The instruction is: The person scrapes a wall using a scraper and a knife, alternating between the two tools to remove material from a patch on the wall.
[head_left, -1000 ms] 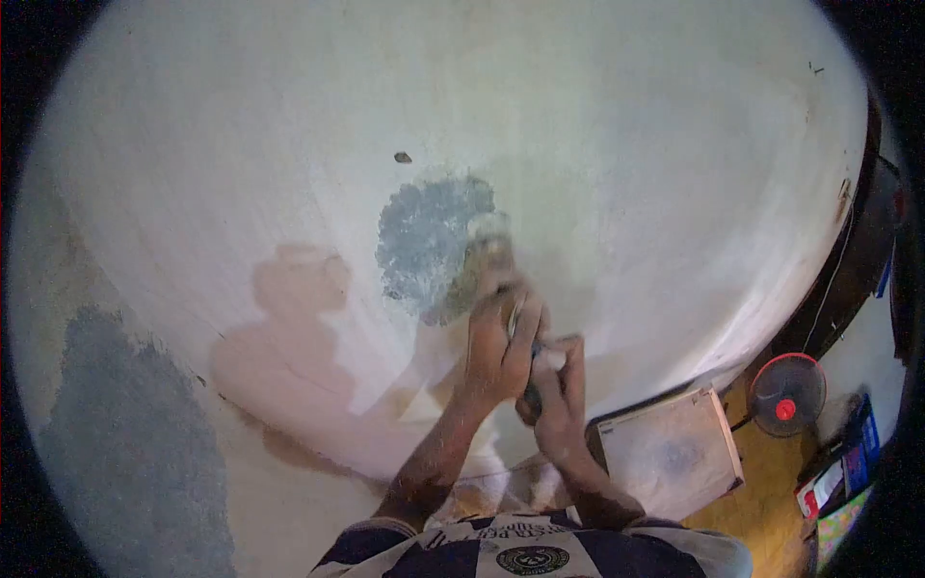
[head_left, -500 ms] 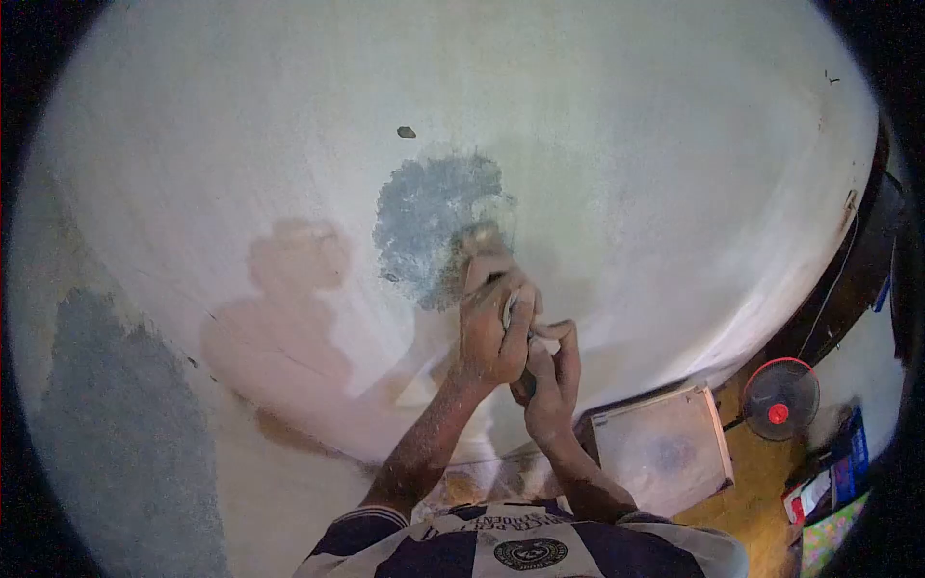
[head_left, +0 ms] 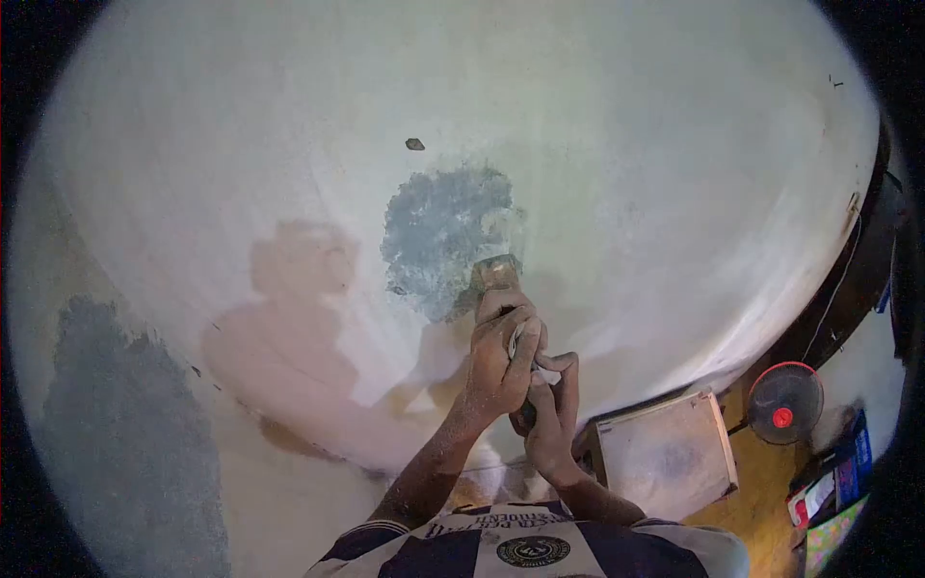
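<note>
A dusty tool (head_left: 497, 273) has its flat, squarish head against the pale wall (head_left: 636, 173), at the lower right edge of a rough grey patch (head_left: 441, 231). My left hand (head_left: 499, 352) is wrapped round the tool just behind its head. Close behind and to the right, my right hand (head_left: 552, 405) is closed round the tool's rear part, whose dark end shows between the wrists. Something whitish shows between the hands, too small to make out. Dust coats both forearms.
A larger grey patch (head_left: 125, 433) lies at the lower left, and a small chip mark (head_left: 414, 144) above the middle patch. At the lower right are a pale box-like piece (head_left: 665, 453), a red-rimmed fan (head_left: 785, 403) and blue-and-red packages (head_left: 848, 472). A shadow falls on the wall.
The tool's head, blurred before, now shows clearly and sits slightly lower in view with both hands. The wall patches have also shifted a little down and right. Both hands keep their hold.
</note>
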The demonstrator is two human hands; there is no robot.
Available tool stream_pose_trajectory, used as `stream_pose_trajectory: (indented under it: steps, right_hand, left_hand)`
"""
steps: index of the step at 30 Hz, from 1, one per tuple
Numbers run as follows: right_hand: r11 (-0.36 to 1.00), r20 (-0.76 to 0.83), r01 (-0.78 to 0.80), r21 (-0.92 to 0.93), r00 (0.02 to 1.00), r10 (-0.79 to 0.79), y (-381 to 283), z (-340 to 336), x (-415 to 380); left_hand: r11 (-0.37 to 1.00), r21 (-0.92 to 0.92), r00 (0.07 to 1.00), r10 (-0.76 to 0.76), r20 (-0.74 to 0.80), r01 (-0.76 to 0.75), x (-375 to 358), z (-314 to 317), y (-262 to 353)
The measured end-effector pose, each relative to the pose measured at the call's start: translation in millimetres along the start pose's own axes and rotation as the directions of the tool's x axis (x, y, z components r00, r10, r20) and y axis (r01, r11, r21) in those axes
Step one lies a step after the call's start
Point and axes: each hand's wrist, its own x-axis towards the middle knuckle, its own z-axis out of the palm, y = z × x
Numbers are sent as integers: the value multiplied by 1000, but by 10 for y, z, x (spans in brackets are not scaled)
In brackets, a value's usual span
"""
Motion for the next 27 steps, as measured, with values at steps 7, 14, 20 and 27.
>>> stream_pose_trajectory:
  steps: [7,14,20,27]
  right_hand:
    - [997,-18,-14,-71,1000,12,6,-24,44]
    - [997,-72,51,-49,996,-55,-198,151,140]
    - [999,-38,25,-26,999,-25,-144,11,201]
    - [1000,0,6,12,1000,-6,-59,-59,124]
  left_hand:
    - [996,-87,1000,12,16,-11,58,33,-79]
    - [996,-25,995,82,59,-81,317,10,80]
    - [1000,-17,998,12,64,-11,311,66,89]
    - [989,44,989,143,32,-144,232,72,-37]
